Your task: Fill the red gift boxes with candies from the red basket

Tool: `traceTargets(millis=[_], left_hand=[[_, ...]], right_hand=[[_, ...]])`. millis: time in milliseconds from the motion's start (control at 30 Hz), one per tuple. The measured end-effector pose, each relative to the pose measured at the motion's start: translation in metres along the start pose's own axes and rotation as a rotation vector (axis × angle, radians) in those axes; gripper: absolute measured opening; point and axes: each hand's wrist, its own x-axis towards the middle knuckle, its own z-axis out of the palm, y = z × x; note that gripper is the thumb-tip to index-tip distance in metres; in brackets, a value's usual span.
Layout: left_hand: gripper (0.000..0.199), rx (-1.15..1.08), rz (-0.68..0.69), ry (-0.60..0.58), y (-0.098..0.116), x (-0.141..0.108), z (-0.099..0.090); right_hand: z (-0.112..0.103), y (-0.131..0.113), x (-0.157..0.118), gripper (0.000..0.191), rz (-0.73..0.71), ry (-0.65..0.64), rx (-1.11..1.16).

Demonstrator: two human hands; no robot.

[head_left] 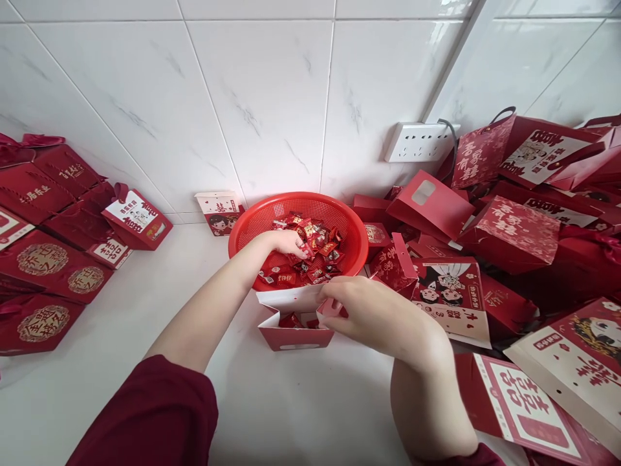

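Observation:
A red plastic basket [356,255] holds many small red-wrapped candies [327,249]. My left hand [292,246] reaches into it, fingers closed round some of the candies. Just in front of the basket stands an open red and white paper box [295,339] with a few red-wrapped pieces inside. My right hand [347,307] is at the right side of this box, thumb and fingers pinching its upper edge.
Red gift boxes [43,259] are stacked at the left. A large pile of red boxes and bags [514,226] fills the right side. Against the tiled wall stands a small box [219,213], and a socket strip [420,142] is mounted above the pile.

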Motion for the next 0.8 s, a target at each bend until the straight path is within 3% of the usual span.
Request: traceTargets(millis=[167, 333, 433, 633, 800], left_hand=[[0.033, -0.094, 0.089, -0.101, 0.0007, -0.0043, -0.0028], [0.034, -0.047, -0.106, -0.104, 0.0001, -0.0020, 0.0020], [0.029, 0.036, -0.221, -0.060, -0.0027, 0.0022, 0.0058], [0.034, 0.156, -0.220, 0.173, -0.0007, 0.0026, 0.0029], [0.038, 0.201, -0.198, 0.150, -0.0014, 0.0038, 0.0042]], right_hand=[[-0.0001, 0.0001, -0.0007, 0.012, 0.001, -0.002, 0.023], [0.0008, 0.0009, -0.0008, 0.014, -0.016, 0.004, 0.032], [0.0007, 0.0014, -0.0005, 0.015, -0.021, -0.001, 0.040], [-0.0006, 0.0004, -0.0010, 0.016, -0.019, 0.002, 0.029], [-0.0023, -0.0013, -0.0015, 0.016, -0.023, 0.003, 0.033]])
